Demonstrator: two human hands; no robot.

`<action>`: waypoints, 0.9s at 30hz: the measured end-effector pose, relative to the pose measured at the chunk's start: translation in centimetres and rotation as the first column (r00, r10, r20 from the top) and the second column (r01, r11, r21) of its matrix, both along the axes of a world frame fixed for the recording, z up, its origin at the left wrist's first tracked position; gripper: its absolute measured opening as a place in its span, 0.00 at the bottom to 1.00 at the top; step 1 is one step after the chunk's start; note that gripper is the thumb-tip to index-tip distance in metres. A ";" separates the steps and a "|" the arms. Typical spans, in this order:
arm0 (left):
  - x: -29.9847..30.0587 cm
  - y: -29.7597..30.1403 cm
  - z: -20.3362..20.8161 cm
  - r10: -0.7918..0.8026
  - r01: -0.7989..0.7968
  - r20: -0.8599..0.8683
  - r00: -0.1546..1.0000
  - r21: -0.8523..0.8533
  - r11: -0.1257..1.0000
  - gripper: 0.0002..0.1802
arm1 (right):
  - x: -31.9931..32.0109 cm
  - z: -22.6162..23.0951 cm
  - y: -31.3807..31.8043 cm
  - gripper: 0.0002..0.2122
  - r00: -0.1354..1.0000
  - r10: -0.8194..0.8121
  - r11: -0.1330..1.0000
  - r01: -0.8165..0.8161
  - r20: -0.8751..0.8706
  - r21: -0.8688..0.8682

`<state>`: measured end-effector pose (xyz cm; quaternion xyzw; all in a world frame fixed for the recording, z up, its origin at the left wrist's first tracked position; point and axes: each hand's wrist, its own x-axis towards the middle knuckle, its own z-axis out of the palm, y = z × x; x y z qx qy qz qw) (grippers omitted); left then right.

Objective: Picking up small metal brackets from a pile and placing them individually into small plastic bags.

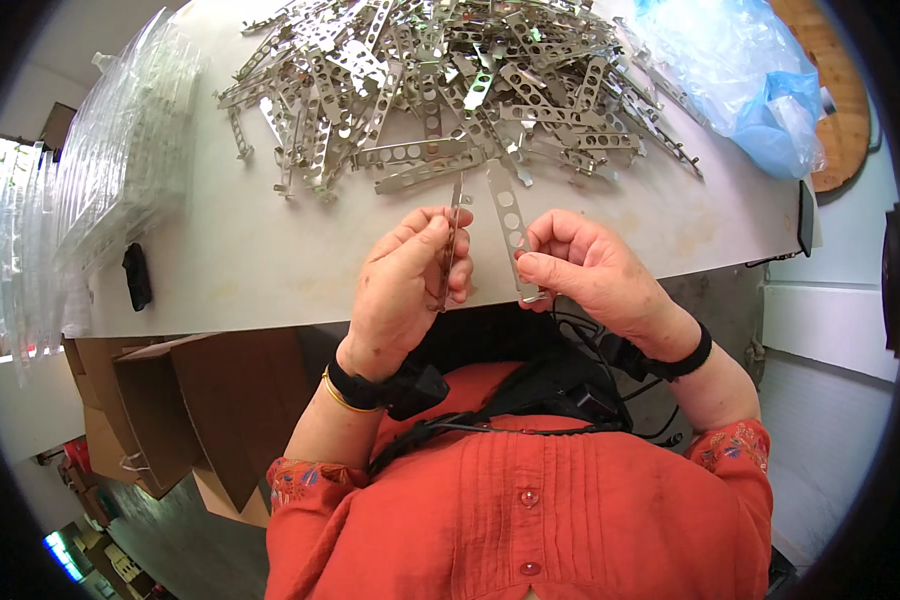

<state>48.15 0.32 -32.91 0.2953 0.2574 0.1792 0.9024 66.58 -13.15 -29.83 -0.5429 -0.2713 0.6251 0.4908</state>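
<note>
Over the table's near edge, my left hand [403, 275] pinches a thin metal bracket [452, 245], turned almost edge-on. My right hand [595, 268] grips the lower end of a second metal bracket [507, 215], a flat strip with a row of round holes and a bent foot. The two brackets stand roughly upright, side by side and apart. Just beyond them lies a big heap of similar perforated metal brackets [430, 110], tangled together. Whether my left hand holds more than one strip I cannot tell.
On the left of the table [270, 250] stands a stack of clear plastic trays [130, 150], with a small black object [137, 277] beside it. Blue plastic bags [740, 90] lie at the back right, near a round wooden stool top [830, 95]. Cardboard boxes [210, 400] sit below the edge.
</note>
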 end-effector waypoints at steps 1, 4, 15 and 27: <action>0.1 -0.2 0.2 0.012 -0.012 0.003 1.000 -0.013 1.000 0.14 | -0.1 0.0 0.0 0.09 1.000 -0.002 1.000 0.002 -0.003 0.001; 0.2 -0.4 0.2 -0.028 0.046 -0.100 0.995 0.183 0.982 0.16 | -0.2 0.2 0.1 0.09 1.000 -0.007 1.000 0.008 0.019 -0.020; 0.2 -0.3 -0.2 0.113 -0.071 -0.165 0.980 0.240 0.968 0.13 | -0.5 -0.2 0.3 0.07 0.996 -0.041 0.998 0.037 0.083 0.052; 1.0 -1.2 0.7 0.087 -0.043 -0.175 0.981 0.237 0.970 0.15 | -1.9 -0.6 0.1 0.07 1.000 -0.007 1.000 0.008 -0.016 0.017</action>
